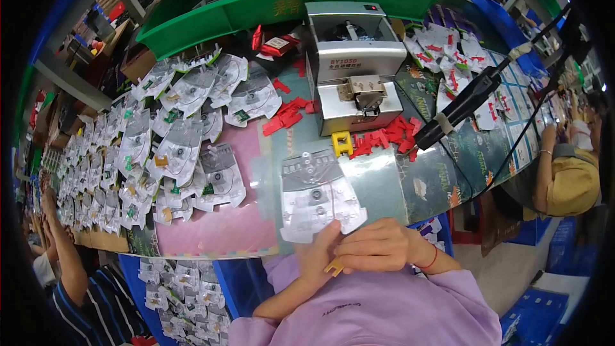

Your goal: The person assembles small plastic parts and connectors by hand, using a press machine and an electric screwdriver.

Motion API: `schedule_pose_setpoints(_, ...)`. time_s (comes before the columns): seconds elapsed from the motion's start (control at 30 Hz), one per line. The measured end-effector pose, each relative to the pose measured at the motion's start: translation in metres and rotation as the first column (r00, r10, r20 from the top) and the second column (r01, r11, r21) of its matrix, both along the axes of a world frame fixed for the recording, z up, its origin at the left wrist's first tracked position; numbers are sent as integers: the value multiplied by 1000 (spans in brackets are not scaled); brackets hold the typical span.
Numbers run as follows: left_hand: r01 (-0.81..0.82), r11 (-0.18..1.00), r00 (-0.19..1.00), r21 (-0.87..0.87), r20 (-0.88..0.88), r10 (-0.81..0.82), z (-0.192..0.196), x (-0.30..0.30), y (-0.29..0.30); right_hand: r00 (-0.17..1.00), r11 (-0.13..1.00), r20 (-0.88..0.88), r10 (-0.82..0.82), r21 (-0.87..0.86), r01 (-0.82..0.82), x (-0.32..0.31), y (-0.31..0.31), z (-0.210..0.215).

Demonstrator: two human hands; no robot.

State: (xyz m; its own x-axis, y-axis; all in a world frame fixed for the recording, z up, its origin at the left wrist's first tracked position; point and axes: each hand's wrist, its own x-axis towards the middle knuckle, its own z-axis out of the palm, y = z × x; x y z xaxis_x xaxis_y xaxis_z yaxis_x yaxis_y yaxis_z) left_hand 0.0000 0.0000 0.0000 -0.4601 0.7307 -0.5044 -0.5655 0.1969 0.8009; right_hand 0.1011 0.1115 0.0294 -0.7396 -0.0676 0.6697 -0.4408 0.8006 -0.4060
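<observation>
A grey-and-white plastic housing (318, 202), fan-shaped with a round fitting in its middle and a thin reddish wire, lies in front of me at the table's near edge. My left hand (316, 253) is closed at its near rim, thumb against the plastic. Close beside it, my right hand (378, 245) pinches a small yellow plastic clip (334, 267) below the housing. Just beyond the housing stand a yellow block (342, 143) and a pile of red plastic clips (384, 138). Parts of both hands' fingers are hidden behind each other.
A silver screw feeder (352, 64) stands ahead. A black electric screwdriver (462, 104) slants in from the right with its cable. Many similar housings (179, 147) are stacked left; others with red clips (448, 57) lie right. A green bin (256, 9) spans the back. Other people sit at both sides.
</observation>
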Motion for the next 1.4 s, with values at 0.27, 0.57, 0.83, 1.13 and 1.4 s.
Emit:
schedule_pose_setpoints(0.27,-288,910,941,300,267,210,1,-23,-1,890,890,203,-407,-129,437,7,49,23)
schedule_pose_setpoints(0.57,-281,913,938,295,285,197,3,-20,1,688,756,330,-646,404,516,-1,76,-7)
schedule_pose_setpoints(0.83,-272,915,936,297,301,180,2,-18,5,754,794,251,-607,165,585,13,62,3)
schedule_pose_setpoints(1.13,-405,879,905,252,250,345,2,0,14,817,789,185,-547,-212,576,4,38,24)
schedule_pose_setpoints(1.4,-421,865,907,274,100,410,6,8,15,907,904,80,-413,-82,419,-10,16,34)
